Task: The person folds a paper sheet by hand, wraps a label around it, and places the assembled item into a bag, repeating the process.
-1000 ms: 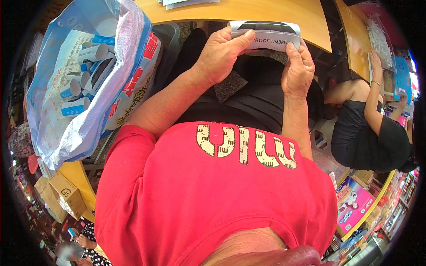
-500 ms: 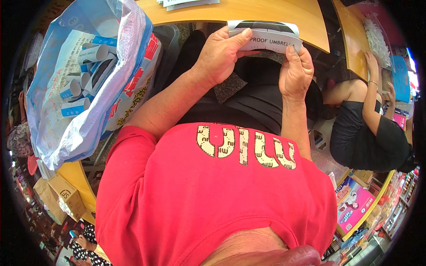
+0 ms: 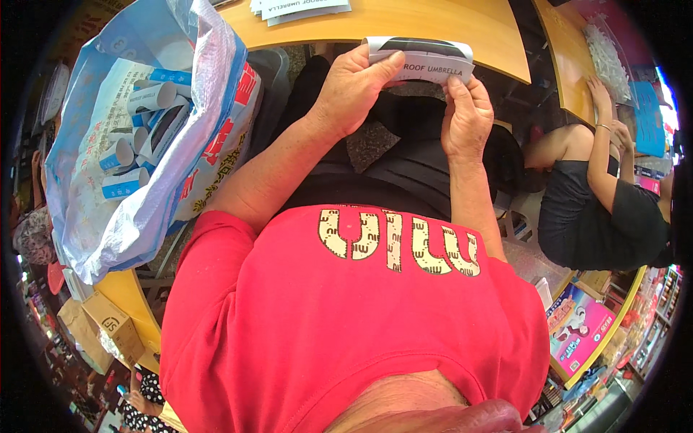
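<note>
Between my two hands is a printed paper sleeve [image 3: 433, 58], white with a dark curved picture along its top, bent into a curve. My left hand [image 3: 351, 86] grips its left end, thumb on the printed face and fingers behind. At its lower right corner my right hand [image 3: 468, 115] pinches the edge between thumb and fingers. The sleeve is held over my lap, just off the table's near edge. To my left, a large white and blue woven sack [image 3: 224, 72] stands with its mouth wide, holding several rolled blue and white paper sleeves [image 3: 124, 184].
A yellow wooden table [image 3: 404, 18] lies ahead, with a stack of flat printed sheets [image 3: 307, 9] on it. At the right, a person in dark clothes [image 3: 599, 202] sits beside another table. Cardboard boxes [image 3: 112, 325] stand at the lower left, a pink box [image 3: 581, 328] at the lower right.
Both hands and the paper sleeve have shifted slightly left. My right hand has come a little closer to my left. The grip on both ends is kept.
</note>
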Tool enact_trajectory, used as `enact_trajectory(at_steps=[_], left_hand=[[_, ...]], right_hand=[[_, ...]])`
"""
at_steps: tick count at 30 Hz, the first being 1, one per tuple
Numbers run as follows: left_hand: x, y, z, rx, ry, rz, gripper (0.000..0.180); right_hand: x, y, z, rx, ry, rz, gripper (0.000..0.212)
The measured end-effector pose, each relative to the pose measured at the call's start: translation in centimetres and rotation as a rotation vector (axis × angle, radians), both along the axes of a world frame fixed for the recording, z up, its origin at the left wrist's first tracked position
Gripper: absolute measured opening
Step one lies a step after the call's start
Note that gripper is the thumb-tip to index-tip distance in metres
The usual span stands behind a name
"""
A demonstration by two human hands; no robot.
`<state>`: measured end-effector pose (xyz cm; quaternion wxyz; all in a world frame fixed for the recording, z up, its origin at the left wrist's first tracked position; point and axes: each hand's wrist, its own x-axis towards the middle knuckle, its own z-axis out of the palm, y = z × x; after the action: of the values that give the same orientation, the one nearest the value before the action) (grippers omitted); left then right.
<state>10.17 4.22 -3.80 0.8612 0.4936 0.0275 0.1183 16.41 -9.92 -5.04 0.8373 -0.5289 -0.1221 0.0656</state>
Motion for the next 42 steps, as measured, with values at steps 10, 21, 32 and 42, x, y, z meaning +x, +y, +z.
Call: enact_trajectory(at_steps=[10,21,32,42], left_hand=[[-0.5,0.6,0.3,0.037,-0.021,-0.029,0.021],[-0.7,1.4,-0.1,-0.090,0.057,-0.154,0.022],[-1.9,-1.4,-0.6,0.195,-0.010,-0.053,0.023],[-3.5,-1.8,0.8,0.172,-0.042,0.131,0.010]], right_hand=[[1.9,-1.2,1.2,-0.045,-0.025,0.009,0.006],[1.7,-1.4,2.5,-0.175,-0.188,0.106,0.029],[0.7,-0.4,0.8,-0.377,-0.260,-0.012,0.040],[-2.8,-0.3,1.9,-0.889,-0.624,-0.224,0.048]])
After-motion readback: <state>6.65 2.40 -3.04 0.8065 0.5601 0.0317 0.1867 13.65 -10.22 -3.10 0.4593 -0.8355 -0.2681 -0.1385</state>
